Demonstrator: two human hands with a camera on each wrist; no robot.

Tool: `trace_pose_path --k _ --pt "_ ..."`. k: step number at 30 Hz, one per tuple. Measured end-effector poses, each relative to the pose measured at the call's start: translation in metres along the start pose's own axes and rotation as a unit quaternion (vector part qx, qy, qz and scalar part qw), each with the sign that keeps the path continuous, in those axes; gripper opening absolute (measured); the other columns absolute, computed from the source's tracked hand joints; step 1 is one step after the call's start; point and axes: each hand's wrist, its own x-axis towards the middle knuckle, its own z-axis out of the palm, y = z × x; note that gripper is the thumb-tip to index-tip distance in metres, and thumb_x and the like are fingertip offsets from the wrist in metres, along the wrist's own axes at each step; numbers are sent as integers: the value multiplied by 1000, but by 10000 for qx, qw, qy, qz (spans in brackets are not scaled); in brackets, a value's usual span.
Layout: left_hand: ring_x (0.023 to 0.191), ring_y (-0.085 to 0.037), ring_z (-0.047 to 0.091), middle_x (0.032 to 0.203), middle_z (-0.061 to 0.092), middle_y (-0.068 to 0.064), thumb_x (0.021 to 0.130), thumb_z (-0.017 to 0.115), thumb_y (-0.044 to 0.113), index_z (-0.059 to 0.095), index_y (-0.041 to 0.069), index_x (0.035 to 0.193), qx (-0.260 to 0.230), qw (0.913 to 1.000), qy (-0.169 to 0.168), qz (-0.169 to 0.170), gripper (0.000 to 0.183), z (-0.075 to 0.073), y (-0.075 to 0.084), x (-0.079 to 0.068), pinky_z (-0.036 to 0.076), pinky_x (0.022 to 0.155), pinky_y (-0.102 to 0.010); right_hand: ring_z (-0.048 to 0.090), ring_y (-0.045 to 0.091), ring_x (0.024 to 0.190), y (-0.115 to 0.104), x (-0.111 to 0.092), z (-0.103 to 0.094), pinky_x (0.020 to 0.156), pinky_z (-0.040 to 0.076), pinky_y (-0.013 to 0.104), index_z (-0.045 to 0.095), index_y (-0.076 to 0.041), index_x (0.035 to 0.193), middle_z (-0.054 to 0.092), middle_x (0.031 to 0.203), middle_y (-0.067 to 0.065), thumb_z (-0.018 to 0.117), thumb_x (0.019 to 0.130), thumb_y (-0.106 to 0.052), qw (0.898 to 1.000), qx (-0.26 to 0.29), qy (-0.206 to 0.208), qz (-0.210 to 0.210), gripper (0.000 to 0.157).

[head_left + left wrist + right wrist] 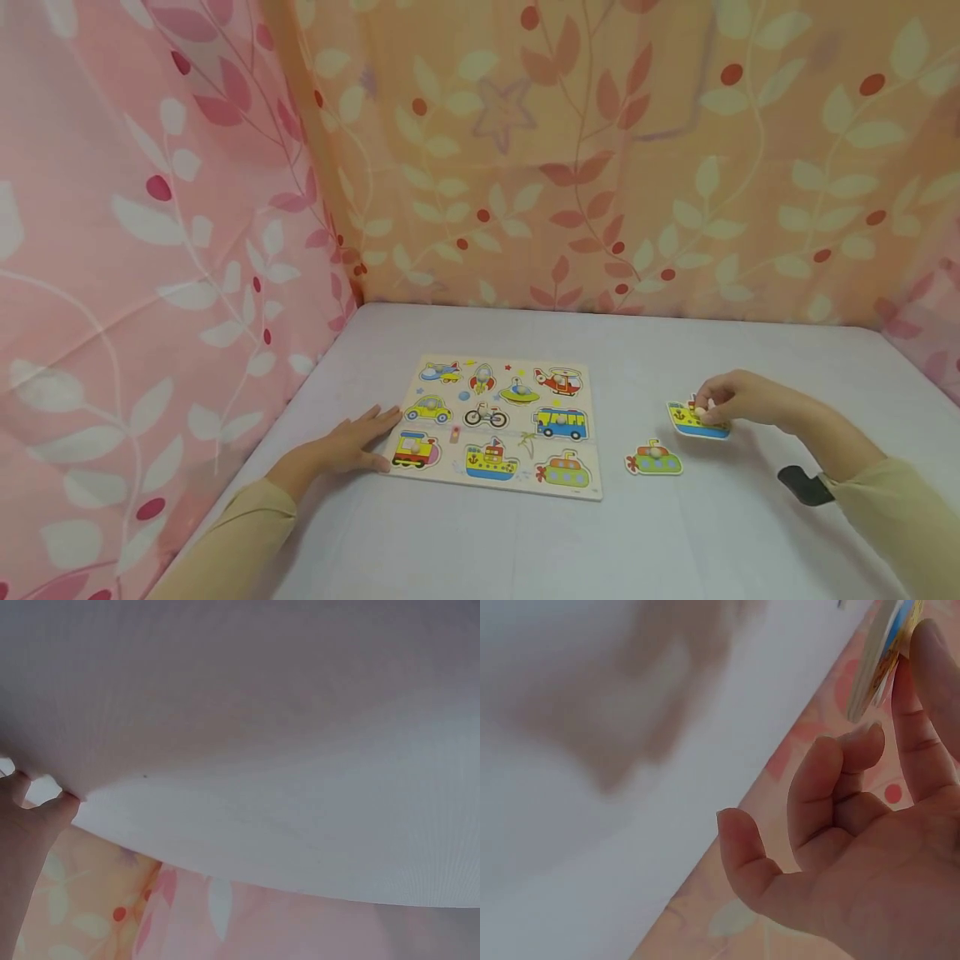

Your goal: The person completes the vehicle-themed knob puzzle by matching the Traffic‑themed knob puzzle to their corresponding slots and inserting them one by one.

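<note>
A wooden puzzle board [517, 492] printed with vehicles lies flat on the table. My left hand [351, 442] rests at the board's left edge, fingers extended and thumb near the lower left corner. In the left wrist view, only part of the left hand [37, 810] shows. Right of the board, my right hand [738, 398] pinches the round knob of a yellow-and-blue ship puzzle piece [693, 423] between thumb and index finger. The right wrist view catches the ship piece edge-on, raised off the table, the other fingers loosely curled. A green submarine puzzle piece [654, 460] with a knob lies nearby.
Knobbed pieces such as a bus [560, 423], a bicycle [485, 415] and a train [415, 450] sit in the board. Its ship picture [491, 462] and submarine picture [564, 473] show no knob. Patterned curtains [570, 167] enclose the white table [465, 550].
</note>
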Motion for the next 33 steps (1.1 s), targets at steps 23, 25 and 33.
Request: trace_pose_path --k 23,25,33 --pt "147 -39 5 160 22 -11 81 76 39 28 12 154 -44 9998 41 -191 91 1 0 0 1 112 -64 46 23 85 -66 33 51 65 34 34 68 -8 90 47 78 5 75 85 -18 9985 432 30 -347 13" --pt "147 -38 5 160 22 -11 81 76 39 28 13 154 -30 9998 37 -200 91 1 1 0 1 112 -63 46 23 85 -70 37 55 65 34 35 68 -8 89 47 77 5 75 85 -17 9983 459 23 -349 12" --pt "147 -39 5 160 22 -11 82 75 40 28 12 154 21 9999 6 -169 91 1 2 0 3 112 -64 47 23 85 -79 43 63 67 34 37 67 -7 88 47 75 4 75 85 -16 9979 527 -25 -376 12"
